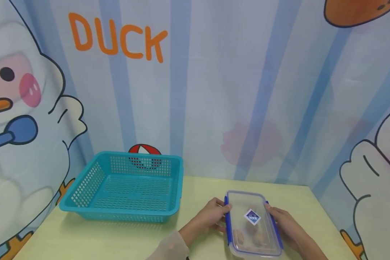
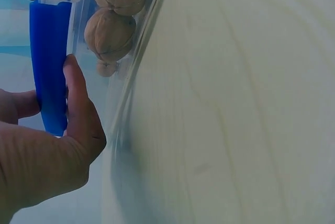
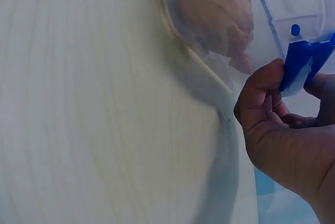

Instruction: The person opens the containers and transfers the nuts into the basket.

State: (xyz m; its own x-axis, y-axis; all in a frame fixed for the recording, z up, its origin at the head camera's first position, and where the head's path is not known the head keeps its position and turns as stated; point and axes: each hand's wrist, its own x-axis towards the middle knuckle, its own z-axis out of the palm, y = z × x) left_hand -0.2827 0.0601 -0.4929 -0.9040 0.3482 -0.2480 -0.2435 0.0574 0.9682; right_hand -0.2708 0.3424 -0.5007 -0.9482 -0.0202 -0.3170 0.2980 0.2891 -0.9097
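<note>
A clear plastic food container (image 1: 238, 202) with a blue-edged lid lies on the table, a diamond-shaped label (image 1: 252, 217) on its lid. Through its walls I see several walnuts (image 2: 111, 33), large in the right wrist view too. My left hand (image 1: 211, 216) pinches the long blue latch (image 2: 49, 72) on the container's left side between thumb and finger. On the opposite side, my right hand (image 1: 287, 227) has its thumb and curled fingers on the other blue latch (image 3: 297, 67). Whether the latches are fastened, I cannot tell.
To the left on the pale wood-grain table (image 1: 198, 187) sits a turquoise slotted basket (image 1: 117, 213), with nothing seen inside. Behind the table hangs a striped curtain (image 1: 208, 90) printed with ducks and lettering.
</note>
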